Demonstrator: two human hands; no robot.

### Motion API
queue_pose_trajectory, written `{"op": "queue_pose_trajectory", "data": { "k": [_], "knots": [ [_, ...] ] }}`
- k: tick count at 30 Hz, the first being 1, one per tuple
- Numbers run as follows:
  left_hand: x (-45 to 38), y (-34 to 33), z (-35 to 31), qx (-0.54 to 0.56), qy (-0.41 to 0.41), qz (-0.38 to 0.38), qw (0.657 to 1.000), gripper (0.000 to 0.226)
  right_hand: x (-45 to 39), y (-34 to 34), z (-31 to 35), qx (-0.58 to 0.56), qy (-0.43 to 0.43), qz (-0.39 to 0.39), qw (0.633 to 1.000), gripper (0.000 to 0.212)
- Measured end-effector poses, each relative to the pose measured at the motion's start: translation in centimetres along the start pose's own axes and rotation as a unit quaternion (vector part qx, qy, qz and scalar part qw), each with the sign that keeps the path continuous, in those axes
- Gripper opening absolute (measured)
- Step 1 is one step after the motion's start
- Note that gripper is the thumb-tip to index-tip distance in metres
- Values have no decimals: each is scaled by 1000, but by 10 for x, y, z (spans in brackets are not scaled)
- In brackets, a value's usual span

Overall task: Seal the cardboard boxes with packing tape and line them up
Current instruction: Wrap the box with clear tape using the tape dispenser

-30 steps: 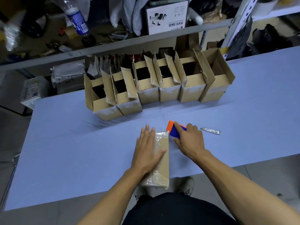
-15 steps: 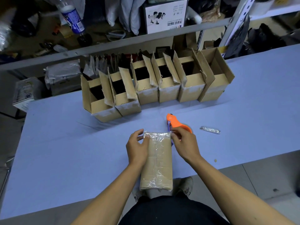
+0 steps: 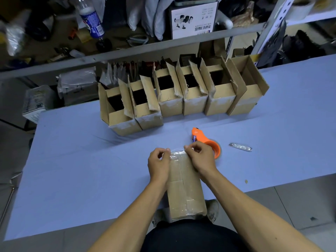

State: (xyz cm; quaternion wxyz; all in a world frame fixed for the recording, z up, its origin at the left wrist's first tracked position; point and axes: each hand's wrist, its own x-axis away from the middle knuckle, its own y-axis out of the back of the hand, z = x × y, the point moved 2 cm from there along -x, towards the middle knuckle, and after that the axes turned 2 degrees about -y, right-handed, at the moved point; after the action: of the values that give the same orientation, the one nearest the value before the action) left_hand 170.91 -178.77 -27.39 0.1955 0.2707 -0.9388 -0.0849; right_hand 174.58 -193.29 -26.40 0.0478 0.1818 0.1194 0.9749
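Gripping the far end of the box (image 3: 183,186) with both hands — left hand (image 3: 159,165) curled on its left corner, right hand (image 3: 201,160) pinching the clear tape at its right corner. Lying flat on the blue table (image 3: 81,170), near end overhanging the edge. Beyond, a row of open boxes (image 3: 181,99), flaps up. Just right of the right hand — an orange tape dispenser (image 3: 205,140), then a small silver packet (image 3: 240,147).
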Motion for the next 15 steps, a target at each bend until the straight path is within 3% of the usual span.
{"op": "queue_pose_trajectory", "data": {
  "k": [4, 8, 12, 14, 15],
  "knots": [
    [-5, 13, -63, -4, -148, -68, 987, 23, -2, -8, 58, -66, 108, -23, 992, 24],
    [-5, 18, -77, -28, -232, -107, 966, 21, -3, -14, 75, -24, 179, -26, 983, 21],
    [1, 20, -50, -21, -208, -102, 973, 17, 7, -15, 58, 24, 185, -23, 982, 21],
    [5, 17, -50, 17, -149, -79, 986, 36, 8, -21, 57, 41, 155, -10, 987, 17],
    [5, 15, -50, 27, -112, -52, 992, 47, 10, -24, 55, 51, 136, 5, 989, 24]
  ]
}}
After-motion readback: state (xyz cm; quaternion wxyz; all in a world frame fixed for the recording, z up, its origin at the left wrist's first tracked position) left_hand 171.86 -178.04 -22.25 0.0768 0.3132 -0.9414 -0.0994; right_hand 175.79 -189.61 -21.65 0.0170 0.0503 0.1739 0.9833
